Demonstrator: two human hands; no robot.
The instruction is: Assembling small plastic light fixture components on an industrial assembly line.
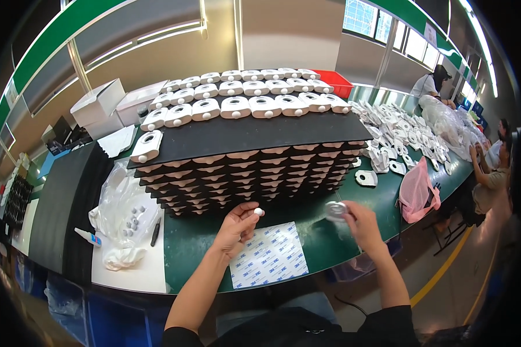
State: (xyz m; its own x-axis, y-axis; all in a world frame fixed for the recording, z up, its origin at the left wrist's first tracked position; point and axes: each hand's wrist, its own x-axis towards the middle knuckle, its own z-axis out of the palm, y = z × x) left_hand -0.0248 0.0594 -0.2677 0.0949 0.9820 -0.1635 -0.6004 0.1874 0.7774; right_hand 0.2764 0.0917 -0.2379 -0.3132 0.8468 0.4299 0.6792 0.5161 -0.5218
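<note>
Left of the right hand [362,224] gripping it, a part [334,211] sits apart from the cap [260,212] the left hand [237,228] pinches.

"What was seen behind the long green-topped table [185,243]?"
"A beige wall [289,37] and paned windows [362,17]; white tube lights [484,43] were lit overhead."
"And the grey floor [454,289]?"
"It was marked with yellow stripes [443,267]."

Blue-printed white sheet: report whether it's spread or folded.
Spread. The blue-printed white sheet lies flat on the green tabletop, with no fold showing; the left hand hides its upper left corner.
</note>
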